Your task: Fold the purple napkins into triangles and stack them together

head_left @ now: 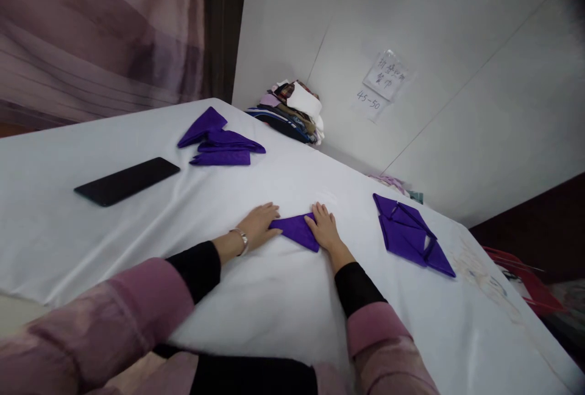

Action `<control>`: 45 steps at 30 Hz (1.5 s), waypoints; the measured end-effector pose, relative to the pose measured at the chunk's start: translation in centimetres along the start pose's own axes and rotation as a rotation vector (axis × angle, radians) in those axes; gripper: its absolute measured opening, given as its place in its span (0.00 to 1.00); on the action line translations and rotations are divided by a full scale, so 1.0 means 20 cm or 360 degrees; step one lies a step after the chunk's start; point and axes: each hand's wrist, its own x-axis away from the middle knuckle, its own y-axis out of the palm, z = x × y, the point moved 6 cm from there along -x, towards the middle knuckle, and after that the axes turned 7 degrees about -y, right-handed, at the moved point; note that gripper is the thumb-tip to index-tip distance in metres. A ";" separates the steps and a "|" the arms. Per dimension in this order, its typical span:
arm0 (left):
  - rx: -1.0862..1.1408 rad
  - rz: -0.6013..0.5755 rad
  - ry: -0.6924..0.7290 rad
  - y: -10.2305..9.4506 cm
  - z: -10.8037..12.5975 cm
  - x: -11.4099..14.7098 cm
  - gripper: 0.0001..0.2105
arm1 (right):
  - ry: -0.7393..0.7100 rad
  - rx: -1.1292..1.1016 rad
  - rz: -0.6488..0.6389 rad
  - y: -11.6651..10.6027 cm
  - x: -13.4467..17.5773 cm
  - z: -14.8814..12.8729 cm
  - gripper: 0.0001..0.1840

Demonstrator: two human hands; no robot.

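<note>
A purple cloth napkin (298,230), folded into a flat triangular shape, lies on the white tablecloth in front of me. My left hand (258,224) rests at its left point, fingers stretched forward and thumb on the cloth's tip. At the opposite end, my right hand (325,227) lies flat with fingers extended, its thumb touching the top right corner. Neither hand grips the cloth. Several folded purple napkins (406,233) lie together to the right. More purple cloths (223,142) are bunched at the far left.
A flat black rectangular object (128,181) lies on the left of the white-covered table (150,224). Piled clothes (292,108) sit at the table's back edge by the wall. Paper signs (386,75) hang above. A red item (525,279) stands beyond the right edge.
</note>
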 end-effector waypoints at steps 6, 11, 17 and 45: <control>0.0187 0.0150 -0.0070 -0.09 -0.11 0.06 0.07 | -0.0008 -0.0038 0.0031 0.00 0.01 0.00 0.36; 0.0253 0.0012 -0.0119 -0.05 -0.12 0.03 0.07 | -0.0014 -0.0029 0.0030 0.00 0.01 0.00 0.36; 0.0205 -0.0013 -0.0050 -0.02 -0.16 0.01 0.08 | -0.0017 -0.0007 0.0023 -0.01 0.01 -0.01 0.35; -0.0125 -0.0025 0.0112 -0.11 -0.05 0.07 0.14 | -0.0019 0.0005 -0.0020 0.00 0.01 -0.01 0.34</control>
